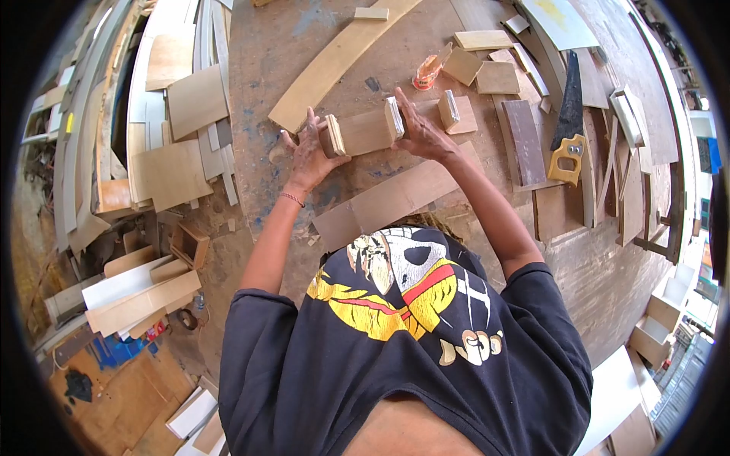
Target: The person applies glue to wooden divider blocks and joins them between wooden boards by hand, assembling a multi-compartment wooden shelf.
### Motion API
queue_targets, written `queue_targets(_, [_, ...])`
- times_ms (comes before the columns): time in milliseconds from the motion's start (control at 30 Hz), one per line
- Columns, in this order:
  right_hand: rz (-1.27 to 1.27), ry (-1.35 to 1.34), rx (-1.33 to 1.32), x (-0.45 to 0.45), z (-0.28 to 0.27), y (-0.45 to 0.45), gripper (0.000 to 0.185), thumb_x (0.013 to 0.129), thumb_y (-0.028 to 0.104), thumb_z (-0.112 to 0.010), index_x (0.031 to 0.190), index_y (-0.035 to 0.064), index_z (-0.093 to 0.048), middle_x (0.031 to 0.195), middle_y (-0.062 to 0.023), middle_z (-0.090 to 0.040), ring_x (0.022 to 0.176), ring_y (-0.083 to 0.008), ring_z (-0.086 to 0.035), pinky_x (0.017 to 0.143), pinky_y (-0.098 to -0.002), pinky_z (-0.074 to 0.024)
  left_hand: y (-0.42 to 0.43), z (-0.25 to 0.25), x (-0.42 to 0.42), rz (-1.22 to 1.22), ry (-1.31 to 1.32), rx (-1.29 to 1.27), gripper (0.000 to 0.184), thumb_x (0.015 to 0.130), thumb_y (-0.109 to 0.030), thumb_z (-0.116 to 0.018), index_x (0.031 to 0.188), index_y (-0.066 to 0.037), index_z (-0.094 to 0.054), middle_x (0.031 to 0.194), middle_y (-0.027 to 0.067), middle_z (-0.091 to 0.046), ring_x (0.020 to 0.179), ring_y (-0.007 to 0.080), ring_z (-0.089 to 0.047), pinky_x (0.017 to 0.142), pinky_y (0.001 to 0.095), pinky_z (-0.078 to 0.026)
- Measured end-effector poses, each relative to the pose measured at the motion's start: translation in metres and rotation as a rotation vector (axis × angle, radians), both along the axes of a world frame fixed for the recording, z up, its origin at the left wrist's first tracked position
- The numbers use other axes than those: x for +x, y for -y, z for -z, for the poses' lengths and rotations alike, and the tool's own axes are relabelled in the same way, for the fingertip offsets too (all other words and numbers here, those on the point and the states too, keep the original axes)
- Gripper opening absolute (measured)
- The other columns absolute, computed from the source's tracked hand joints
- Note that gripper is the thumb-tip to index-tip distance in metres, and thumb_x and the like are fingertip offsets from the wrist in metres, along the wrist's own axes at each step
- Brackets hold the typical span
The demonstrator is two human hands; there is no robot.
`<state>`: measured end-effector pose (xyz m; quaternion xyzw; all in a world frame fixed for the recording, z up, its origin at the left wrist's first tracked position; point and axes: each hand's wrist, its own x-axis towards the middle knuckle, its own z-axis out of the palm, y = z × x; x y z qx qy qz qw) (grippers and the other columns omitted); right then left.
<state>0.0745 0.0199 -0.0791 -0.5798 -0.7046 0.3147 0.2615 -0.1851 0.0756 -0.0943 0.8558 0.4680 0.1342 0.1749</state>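
Note:
My left hand (308, 156), fingers spread, touches the outer side of a small upright wood block (334, 137) at the left end of a flat board (365, 131). Against a second upright block (393, 119), near the board's middle, rests my right hand (422, 133), its fingers apart. A third upright block (449, 110) stands further right on the board, with no hand on it. Closer to my body lies a longer flat plank (395, 196). Just beyond the board is a small orange and white container (428, 72).
A long curved wooden strip (342, 61) lies at the back left of the worktable (258, 45). On the right are a handsaw (569, 121), a dark board (523, 143) and several offcuts (498, 77). Stacked panels (171, 175) stand at the left.

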Motion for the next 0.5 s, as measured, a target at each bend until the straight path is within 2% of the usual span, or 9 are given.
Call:
queue_targets(67, [-0.007, -0.018, -0.009, 0.001, 0.001, -0.001, 0.114, 0.063, 0.014, -0.079, 0.143, 0.0046, 0.002, 0.147, -0.0209, -0.014, 0.135, -0.0349, -0.02, 0.111, -0.0391, -0.0216, 0.002, -0.003, 0.001, -0.002, 0.029, -0.03, 0.13, 0.058, -0.055, -0.075, 0.141, -0.002, 0.01, 0.13, 0.0017, -0.048, 0.128, 0.0218, -0.035, 0.101, 0.0653, 0.002])
queue_targets(167, [-0.021, -0.057, 0.0, 0.004, 0.001, 0.0, 0.117, 0.061, 0.014, -0.08, 0.143, 0.0043, 0.003, 0.147, -0.021, -0.014, 0.135, -0.0352, -0.019, 0.111, -0.0386, -0.0214, 0.004, -0.002, 0.0, 0.025, -0.112, 0.083, 0.13, 0.056, -0.055, -0.074, 0.142, -0.002, 0.008, 0.133, 0.0027, -0.045, 0.129, 0.0227, -0.034, 0.103, 0.0635, -0.001])
queue_targets(267, [-0.045, 0.031, -0.001, 0.003, -0.003, 0.001, 0.119, 0.06, 0.014, -0.08, 0.143, 0.0038, 0.004, 0.147, -0.0213, -0.014, 0.135, -0.0344, -0.019, 0.111, -0.0378, -0.021, 0.005, 0.002, -0.003, -0.006, 0.041, -0.034, 0.131, 0.053, -0.055, -0.074, 0.142, -0.002, 0.005, 0.138, 0.0059, -0.04, 0.129, 0.0238, -0.033, 0.105, 0.0606, -0.004])
queue_targets(333, [-0.06, 0.054, -0.01, 0.003, -0.006, 0.002, 0.122, 0.059, 0.015, -0.08, 0.141, -0.0004, 0.009, 0.146, -0.0236, -0.013, 0.135, -0.0321, -0.021, 0.113, -0.0384, -0.0178, 0.007, 0.002, -0.002, 0.019, -0.092, 0.138, 0.131, 0.051, -0.054, -0.074, 0.142, -0.001, 0.003, 0.141, 0.0069, -0.036, 0.129, 0.0249, -0.033, 0.105, 0.0588, -0.007])
queue_targets(367, [-0.064, 0.053, -0.011, 0.003, -0.004, 0.003, 0.122, 0.059, 0.015, -0.08, 0.141, -0.0004, 0.009, 0.146, -0.0236, -0.013, 0.135, -0.0321, -0.021, 0.113, -0.0384, -0.0178, 0.008, 0.001, -0.003, 0.016, -0.092, 0.137, 0.131, 0.051, -0.054, -0.074, 0.142, -0.001, 0.003, 0.141, 0.0069, -0.036, 0.129, 0.0249, -0.033, 0.105, 0.0588, -0.007])
queue_targets(433, [-0.072, 0.047, 0.086, 0.002, -0.004, 0.007, 0.118, 0.061, 0.015, -0.08, 0.141, 0.0002, 0.006, 0.146, -0.0233, -0.016, 0.134, -0.034, -0.023, 0.111, -0.039, -0.0224, 0.016, -0.007, -0.005, -0.049, 0.114, 0.052, 0.124, 0.056, -0.054, -0.072, 0.142, 0.001, -0.001, 0.14, 0.0143, -0.034, 0.129, 0.029, -0.032, 0.106, 0.0543, -0.013])
queue_targets(500, [-0.021, 0.03, 0.122, 0.002, -0.012, 0.021, 0.115, 0.062, 0.014, -0.079, 0.141, -0.0001, 0.004, 0.145, -0.023, -0.018, 0.133, -0.0341, -0.023, 0.11, -0.0393, -0.0238, 0.028, -0.014, -0.009, -0.089, 0.208, 0.1, 0.119, 0.061, -0.052, -0.072, 0.142, 0.002, -0.003, 0.139, 0.0176, -0.035, 0.127, 0.0311, -0.033, 0.106, 0.0507, -0.017])
